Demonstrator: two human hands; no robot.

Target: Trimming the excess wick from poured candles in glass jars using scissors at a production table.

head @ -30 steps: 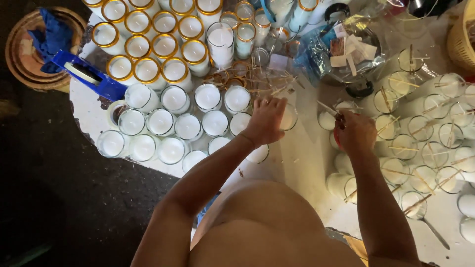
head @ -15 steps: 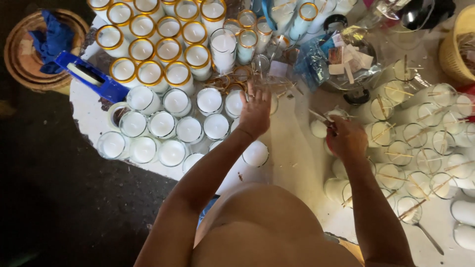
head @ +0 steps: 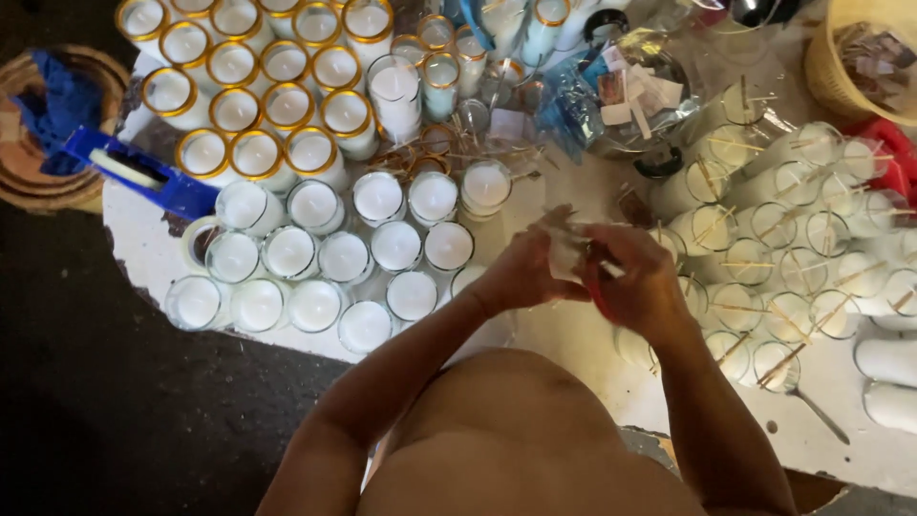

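Head view — both hands meet mid-table over a small clear glass point(head: 565, 250), blurred and half hidden by fingers. Left hand point(head: 523, 269) grasps the glass; right hand point(head: 638, 285) is curled at its rim, pinching something too small to tell. Wax-filled glasses point(head: 396, 244) crowd the left edge; glasses with stick-held wicks point(head: 764, 258) fill the right edge, some cut off.
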